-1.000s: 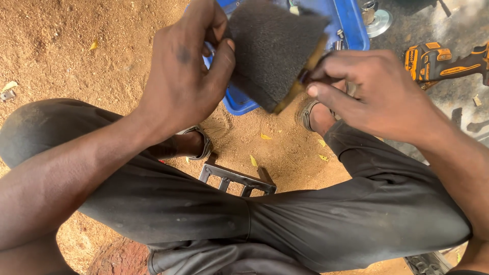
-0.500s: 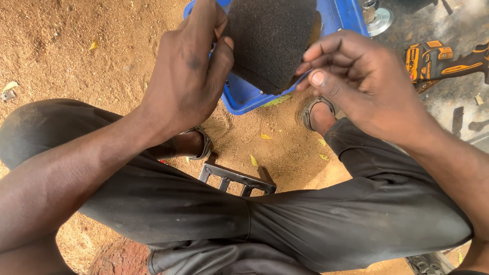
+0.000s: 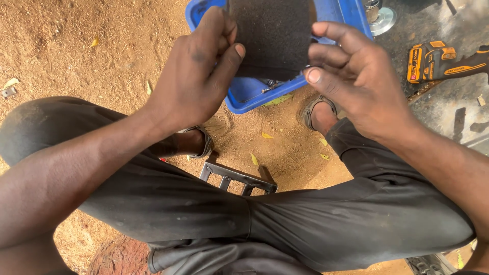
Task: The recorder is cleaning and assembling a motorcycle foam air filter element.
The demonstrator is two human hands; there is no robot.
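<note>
Far left: sandy ground [image 3: 66,56] strewn with a few yellow leaf scraps, a small grey scrap near the edge. Lower left: a bare forearm rising over a dark-trousered knee [image 3: 46,127]. Left hand [image 3: 196,76] raised above the legs, fingers [image 3: 229,58] curled and pinching the left edge of a dark, rough-faced sheet [image 3: 272,35], thumb pressed on its front. Sheet held upright between both hands, over a blue plastic tray [image 3: 244,97] resting on the sand; small metal parts visible inside the tray below the sheet's lower edge. Beneath, between the legs, a sandalled foot [image 3: 196,142] and a grey metal bracket [image 3: 237,178] lying on the ground. Another sandalled foot [image 3: 318,112] just right of the tray. Right hand [image 3: 356,76] at the sheet's right edge, fingers [image 3: 331,53] loosely spread and bent, upper fingertips touching the edge; firmness of grip hard to tell. Far right: an orange-and-black power drill [image 3: 443,58] lying on darker ground, well apart from the hands.
</note>
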